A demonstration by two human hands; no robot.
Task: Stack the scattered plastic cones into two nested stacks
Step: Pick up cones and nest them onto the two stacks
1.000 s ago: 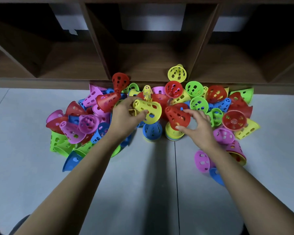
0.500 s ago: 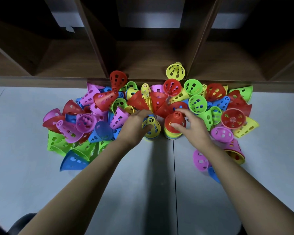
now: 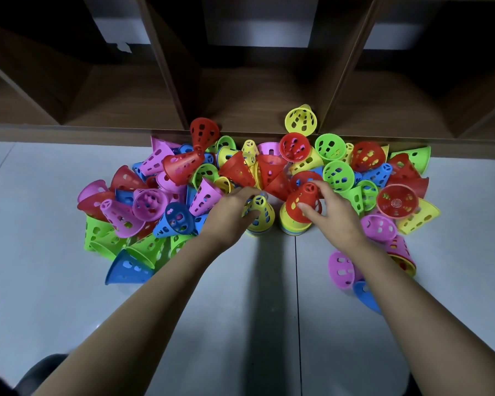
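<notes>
Cones (image 3: 150,204) in red, yellow, green, blue and pink lie heaped across the middle of the frame, on the grey floor (image 3: 240,310) against the foot of a dark wooden shelf unit (image 3: 240,95). Most of them are tipped on their sides, some with the open mouth turned up towards you.

At the lower edge of the heap, in the centre of the frame, two short stacks stand upright side by side. The left stack (image 3: 255,232) is topped by a yellow cone (image 3: 262,214). Your left hand (image 3: 229,212) has its fingers curled round that cone, thumb on the near side. The right stack (image 3: 290,227) has yellow rims at its base and a red cone (image 3: 303,205) on top. Your right hand (image 3: 335,215) grips the red cone, thumb against its near wall and fingers bent over its far side.

One lone yellow cone (image 3: 300,120) sits apart from the heap on the bottom board of the shelf unit, its mouth facing you. At lower right, a pink cone (image 3: 340,270) and a blue cone (image 3: 365,295) lie just beside your right forearm.
</notes>
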